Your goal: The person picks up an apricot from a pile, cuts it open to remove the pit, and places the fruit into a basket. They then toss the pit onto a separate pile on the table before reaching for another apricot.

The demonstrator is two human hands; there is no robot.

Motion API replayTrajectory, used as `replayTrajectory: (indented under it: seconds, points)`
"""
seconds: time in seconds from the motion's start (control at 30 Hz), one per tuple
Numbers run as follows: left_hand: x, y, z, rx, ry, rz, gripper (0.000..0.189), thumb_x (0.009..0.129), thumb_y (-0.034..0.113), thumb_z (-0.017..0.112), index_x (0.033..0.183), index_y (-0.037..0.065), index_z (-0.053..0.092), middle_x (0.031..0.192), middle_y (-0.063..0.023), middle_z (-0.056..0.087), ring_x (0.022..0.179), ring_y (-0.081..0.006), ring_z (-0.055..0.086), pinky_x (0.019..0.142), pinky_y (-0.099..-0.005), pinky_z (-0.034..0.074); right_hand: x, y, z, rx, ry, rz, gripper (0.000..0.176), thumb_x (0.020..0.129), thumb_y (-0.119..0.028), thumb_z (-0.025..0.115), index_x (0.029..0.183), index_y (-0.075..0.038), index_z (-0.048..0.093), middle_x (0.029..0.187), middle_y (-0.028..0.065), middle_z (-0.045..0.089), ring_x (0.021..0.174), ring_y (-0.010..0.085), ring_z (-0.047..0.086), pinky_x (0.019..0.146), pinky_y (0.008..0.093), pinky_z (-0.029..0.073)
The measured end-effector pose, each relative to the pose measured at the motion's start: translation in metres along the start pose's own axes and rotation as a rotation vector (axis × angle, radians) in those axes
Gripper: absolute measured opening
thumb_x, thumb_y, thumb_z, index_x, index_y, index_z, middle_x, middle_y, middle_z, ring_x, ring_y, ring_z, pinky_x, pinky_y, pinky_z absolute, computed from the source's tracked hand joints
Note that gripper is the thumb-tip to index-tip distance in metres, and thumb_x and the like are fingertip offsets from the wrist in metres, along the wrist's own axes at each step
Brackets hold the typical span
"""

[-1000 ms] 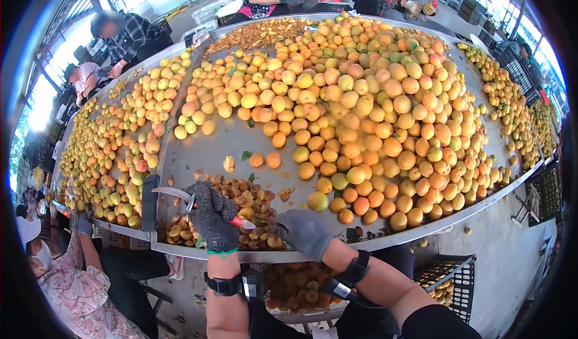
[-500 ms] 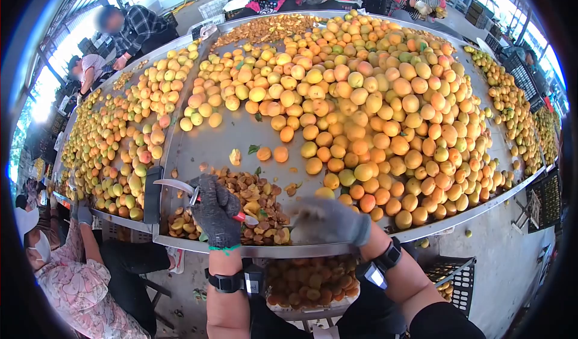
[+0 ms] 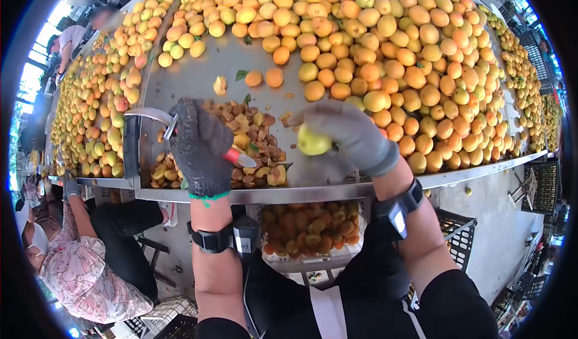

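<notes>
My left hand (image 3: 201,143), in a dark grey knitted glove with a green cuff edge, is closed around a curved knife (image 3: 149,114). The bare blade juts out left of the fist, and a red handle part with a metal tip shows on the right. Below and beside this hand lies a heap of halved and cut apricots (image 3: 256,137). My right hand (image 3: 355,135), in a lighter grey glove and slightly blurred, holds a yellow-green apricot (image 3: 313,140) above the tray's front edge. Its far fingers are partly hidden.
The metal tray (image 3: 198,86) bears a large mound of whole apricots (image 3: 415,56) at right. A divider separates more apricots (image 3: 108,116) at left. Under the front rim sits a crate of fruit (image 3: 310,228). A black crate (image 3: 454,234) stands at right; a co-worker (image 3: 90,267) sits at left.
My right hand, earlier a blur at the right of the cut heap, now shows a yellow-green apricot in its fingers. The view has tipped downward. My left hand keeps the knife.
</notes>
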State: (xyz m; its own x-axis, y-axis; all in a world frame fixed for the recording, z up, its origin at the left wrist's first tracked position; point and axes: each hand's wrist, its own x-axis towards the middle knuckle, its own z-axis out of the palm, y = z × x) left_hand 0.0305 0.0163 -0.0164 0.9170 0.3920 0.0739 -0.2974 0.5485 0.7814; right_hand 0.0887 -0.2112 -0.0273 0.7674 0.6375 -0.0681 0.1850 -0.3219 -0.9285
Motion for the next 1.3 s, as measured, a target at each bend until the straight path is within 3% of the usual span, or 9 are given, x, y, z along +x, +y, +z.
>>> replayTrajectory:
  seconds: [0.07, 0.13, 0.4, 0.57, 0.7, 0.8, 1.03, 1.17, 1.3]
  points:
    - [0.001, -0.003, -0.004, -0.036, -0.058, -0.003, 0.013, 0.098, 0.023, 0.053, 0.097, 0.011, 0.057, 0.062, 0.0048, 0.040, 0.041, -0.0054, 0.032, 0.037, -0.0216, 0.026, -0.004, -0.004, 0.003, 1.138, -0.088, 0.233, 0.030, 0.093, -0.030, 0.051, 0.104, -0.003, 0.060, 0.089, 0.0062, 0.063, 0.082, 0.0163, 0.063, 0.062, 0.0297, 0.050]
    - [0.002, -0.005, -0.001, -0.078, -0.098, -0.028, 0.014, 0.098, 0.024, 0.052, 0.098, 0.011, 0.058, 0.061, 0.0049, 0.039, 0.040, -0.0054, 0.031, 0.037, -0.0213, 0.026, -0.010, -0.018, 0.019, 1.482, -0.116, 0.212, 0.032, 0.095, -0.026, 0.049, 0.112, -0.001, 0.058, 0.096, 0.0060, 0.063, 0.084, 0.0171, 0.062, 0.067, 0.0288, 0.051]
    - [-0.016, -0.018, 0.021, 0.010, -0.080, -0.122, 0.016, 0.097, 0.025, 0.053, 0.099, 0.009, 0.058, 0.059, 0.0046, 0.039, 0.039, -0.0052, 0.030, 0.035, -0.0209, 0.025, -0.009, -0.011, 0.042, 0.841, -0.342, 0.355, 0.038, 0.088, -0.024, 0.067, 0.116, -0.001, 0.056, 0.096, 0.0037, 0.059, 0.080, 0.0109, 0.060, 0.069, 0.0256, 0.049]
    - [-0.019, -0.026, 0.026, 0.034, -0.101, -0.125, 0.018, 0.096, 0.026, 0.056, 0.099, 0.009, 0.058, 0.059, 0.0044, 0.039, 0.038, -0.0057, 0.029, 0.035, -0.0207, 0.025, -0.005, 0.011, 0.048, 0.068, -0.236, -0.173, 0.027, 0.088, -0.019, 0.065, 0.107, -0.001, 0.060, 0.089, 0.0033, 0.063, 0.079, 0.0090, 0.059, 0.067, 0.0238, 0.047]
    - [-0.009, -0.016, 0.019, -0.145, -0.164, -0.135, 0.022, 0.100, 0.027, 0.048, 0.100, 0.008, 0.058, 0.060, 0.0052, 0.040, 0.037, -0.0051, 0.031, 0.035, -0.0206, 0.027, -0.011, -0.007, 0.037, 0.339, -0.262, -0.020, 0.025, 0.089, -0.018, 0.062, 0.108, -0.002, 0.061, 0.092, 0.0041, 0.066, 0.079, 0.0098, 0.059, 0.068, 0.0239, 0.046]
    - [0.001, -0.003, -0.001, -0.348, -0.321, -0.103, 0.028, 0.103, 0.027, 0.039, 0.104, 0.007, 0.059, 0.061, 0.0059, 0.040, 0.037, -0.0044, 0.033, 0.035, -0.0204, 0.030, -0.022, -0.020, 0.019, 0.587, -0.561, 0.218, 0.022, 0.090, -0.017, 0.059, 0.108, -0.003, 0.061, 0.090, 0.0045, 0.066, 0.077, 0.0110, 0.059, 0.068, 0.0242, 0.046]
    - [-0.001, 0.013, -0.020, -0.351, -0.314, -0.098, 0.025, 0.102, 0.025, 0.043, 0.107, 0.007, 0.059, 0.063, 0.0052, 0.040, 0.041, -0.0054, 0.036, 0.040, -0.0215, 0.031, -0.065, 0.041, 0.111, -0.085, -1.296, 0.083, 0.026, 0.084, -0.020, 0.060, 0.107, -0.007, 0.064, 0.099, 0.0122, 0.066, 0.092, 0.0214, 0.061, 0.080, 0.0342, 0.048]
    - [-0.007, 0.022, -0.012, -0.233, -0.166, -0.100, 0.016, 0.098, 0.024, 0.053, 0.096, 0.009, 0.058, 0.059, 0.0052, 0.041, 0.039, -0.0058, 0.033, 0.037, -0.0217, 0.027, -0.068, 0.100, 0.118, -0.873, -0.756, 0.228, 0.038, 0.087, -0.017, 0.052, 0.125, -0.015, 0.057, 0.117, 0.0112, 0.063, 0.109, 0.0256, 0.060, 0.092, 0.0362, 0.046]
    - [-0.010, 0.024, -0.011, -0.249, -0.116, -0.104, 0.015, 0.095, 0.025, 0.058, 0.094, 0.010, 0.059, 0.058, 0.0048, 0.041, 0.040, -0.0058, 0.033, 0.037, -0.0213, 0.027, -0.068, 0.153, 0.116, -0.401, -0.500, 0.489, 0.043, 0.089, -0.018, 0.050, 0.131, -0.017, 0.052, 0.124, 0.0100, 0.060, 0.117, 0.0249, 0.055, 0.097, 0.0344, 0.043]
